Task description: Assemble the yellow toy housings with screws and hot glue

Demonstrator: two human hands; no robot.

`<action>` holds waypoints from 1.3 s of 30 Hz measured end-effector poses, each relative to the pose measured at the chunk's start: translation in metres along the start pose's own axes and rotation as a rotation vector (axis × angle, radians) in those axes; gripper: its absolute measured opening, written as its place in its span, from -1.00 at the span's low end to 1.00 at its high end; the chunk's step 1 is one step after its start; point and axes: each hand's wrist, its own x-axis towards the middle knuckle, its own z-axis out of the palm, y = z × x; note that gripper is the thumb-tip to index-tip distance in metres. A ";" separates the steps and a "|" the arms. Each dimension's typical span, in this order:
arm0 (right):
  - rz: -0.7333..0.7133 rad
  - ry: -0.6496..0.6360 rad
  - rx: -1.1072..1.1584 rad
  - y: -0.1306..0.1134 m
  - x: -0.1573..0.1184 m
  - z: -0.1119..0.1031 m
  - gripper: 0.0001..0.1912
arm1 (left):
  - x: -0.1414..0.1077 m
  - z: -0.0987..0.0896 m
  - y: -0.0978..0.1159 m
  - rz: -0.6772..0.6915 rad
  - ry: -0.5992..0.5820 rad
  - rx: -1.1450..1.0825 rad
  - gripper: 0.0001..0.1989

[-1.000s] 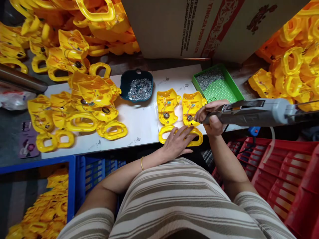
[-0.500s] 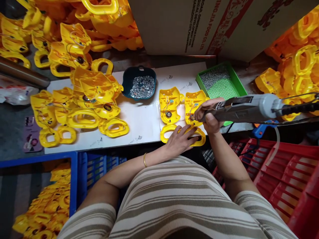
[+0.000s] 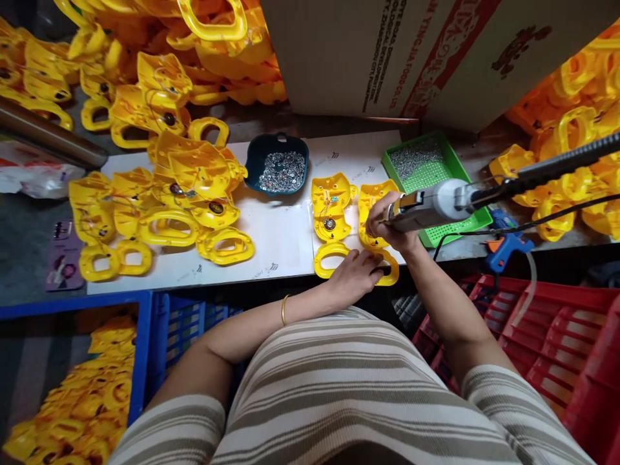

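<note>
My right hand [image 3: 394, 226] is wrapped around a grey electric screwdriver [image 3: 429, 205], its tip hidden behind my fingers. The tool slants over a yellow plastic housing half [image 3: 371, 194] that lies open side up on the white board. With curled fingers, my left hand [image 3: 356, 279] grips the loop handle [image 3: 389, 274] of that housing at the near edge; the fingertips are partly hidden. Just left of it lies a matching yellow housing half [image 3: 330, 194], with a small green circuit board, wires and a round speaker [image 3: 329, 224] inside.
A dark teal bowl [image 3: 252, 175] of small metal parts and a green tray [image 3: 455, 165] of screws sit behind. Yellow housings [image 3: 188, 168] are heaped at left. A cardboard box [image 3: 339, 64] stands at the back. A blue glue gun [image 3: 506, 252] lies right, above a red crate [image 3: 547, 342].
The screwdriver's rear end has swung left and stands steeper, with my right hand shifted slightly left. My left fingers, spread before, are now curled at the handle. The view has shifted a little.
</note>
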 end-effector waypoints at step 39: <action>-0.249 0.154 0.151 -0.068 -0.051 0.015 -0.75 | -0.018 -0.076 -0.145 -0.477 0.664 -0.143 -0.78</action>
